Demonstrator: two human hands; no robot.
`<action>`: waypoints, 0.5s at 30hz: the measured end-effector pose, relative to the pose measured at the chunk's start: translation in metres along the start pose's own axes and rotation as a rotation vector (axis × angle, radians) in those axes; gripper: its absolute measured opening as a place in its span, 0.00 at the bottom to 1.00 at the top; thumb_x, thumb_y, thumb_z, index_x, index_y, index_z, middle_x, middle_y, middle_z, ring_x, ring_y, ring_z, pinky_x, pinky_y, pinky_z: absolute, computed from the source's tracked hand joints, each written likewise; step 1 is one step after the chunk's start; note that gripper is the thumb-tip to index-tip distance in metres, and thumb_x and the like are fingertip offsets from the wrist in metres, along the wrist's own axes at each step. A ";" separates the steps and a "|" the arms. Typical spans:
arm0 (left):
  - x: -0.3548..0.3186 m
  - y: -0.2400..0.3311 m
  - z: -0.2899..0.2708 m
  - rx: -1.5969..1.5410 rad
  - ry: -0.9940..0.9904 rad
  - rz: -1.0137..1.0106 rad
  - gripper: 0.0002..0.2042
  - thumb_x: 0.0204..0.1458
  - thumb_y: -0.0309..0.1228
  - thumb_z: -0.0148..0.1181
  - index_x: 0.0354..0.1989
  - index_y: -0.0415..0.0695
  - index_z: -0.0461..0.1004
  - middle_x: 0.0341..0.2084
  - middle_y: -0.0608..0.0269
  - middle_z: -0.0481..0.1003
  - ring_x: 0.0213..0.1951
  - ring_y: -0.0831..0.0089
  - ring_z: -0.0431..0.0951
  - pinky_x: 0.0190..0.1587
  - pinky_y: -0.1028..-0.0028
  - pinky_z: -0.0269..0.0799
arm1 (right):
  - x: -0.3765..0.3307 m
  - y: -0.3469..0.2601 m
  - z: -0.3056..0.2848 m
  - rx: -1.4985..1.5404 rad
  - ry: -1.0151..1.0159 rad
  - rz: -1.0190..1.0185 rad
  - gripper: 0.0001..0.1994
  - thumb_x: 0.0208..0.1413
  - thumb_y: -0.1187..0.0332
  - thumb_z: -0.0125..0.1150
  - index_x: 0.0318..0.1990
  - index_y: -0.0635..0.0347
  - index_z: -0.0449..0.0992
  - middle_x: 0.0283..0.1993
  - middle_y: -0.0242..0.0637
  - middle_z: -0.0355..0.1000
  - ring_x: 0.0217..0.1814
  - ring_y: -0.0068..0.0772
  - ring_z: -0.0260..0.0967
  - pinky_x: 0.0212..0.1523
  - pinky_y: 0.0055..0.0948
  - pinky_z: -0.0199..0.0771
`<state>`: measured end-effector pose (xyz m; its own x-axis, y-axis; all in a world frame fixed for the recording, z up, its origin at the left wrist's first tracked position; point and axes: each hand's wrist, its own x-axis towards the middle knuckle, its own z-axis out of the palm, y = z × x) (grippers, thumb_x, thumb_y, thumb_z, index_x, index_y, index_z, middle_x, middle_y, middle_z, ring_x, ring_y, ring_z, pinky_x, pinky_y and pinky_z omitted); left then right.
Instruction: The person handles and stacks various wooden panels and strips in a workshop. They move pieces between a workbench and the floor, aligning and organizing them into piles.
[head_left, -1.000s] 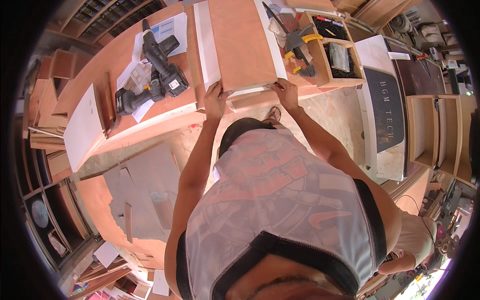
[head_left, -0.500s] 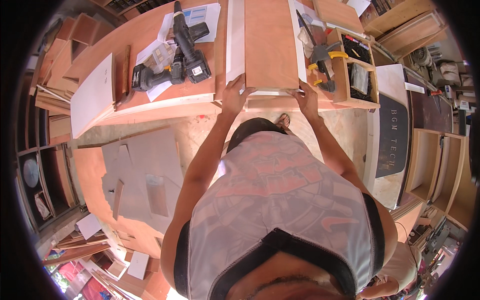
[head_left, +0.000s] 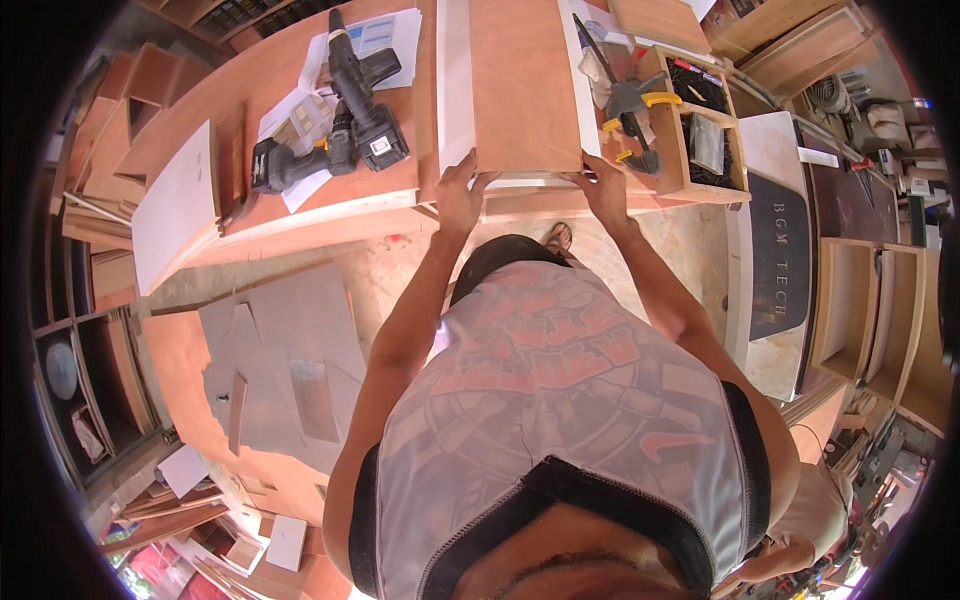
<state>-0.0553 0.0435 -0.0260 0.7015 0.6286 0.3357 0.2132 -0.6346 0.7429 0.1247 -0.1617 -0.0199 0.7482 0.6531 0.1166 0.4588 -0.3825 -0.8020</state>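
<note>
My view slid a bit, but the left hand (head_left: pixel 461 195) and right hand (head_left: pixel 604 192) stay by the near corners of the brown board (head_left: pixel 526 90) — it seems steady on the white panel (head_left: pixel 455 90). Both are half curled; I can't tell if they grip. I count two drills (head_left: pixel 368 115), one clamp (head_left: pixel 628 98), one box (head_left: pixel 668 150).

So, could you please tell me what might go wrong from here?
The left hand and right hand are at the near corners of the brown panel, where pinching seems possible. The black-and-yellow clamp lies close to the panel's right side and could get knocked.
</note>
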 end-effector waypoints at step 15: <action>-0.001 -0.013 0.003 -0.045 0.023 0.036 0.22 0.48 0.30 0.68 0.53 0.39 0.77 0.46 0.51 0.79 0.39 0.58 0.79 0.44 0.64 0.75 | 0.003 0.007 -0.005 -0.022 -0.004 -0.028 0.22 0.47 0.69 0.73 0.49 0.70 0.77 0.43 0.50 0.78 0.41 0.41 0.78 0.43 0.33 0.78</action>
<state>-0.0567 0.0496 -0.0378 0.6923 0.6160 0.3758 0.1565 -0.6366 0.7552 0.1324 -0.1651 -0.0220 0.7333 0.6660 0.1366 0.4898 -0.3781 -0.7856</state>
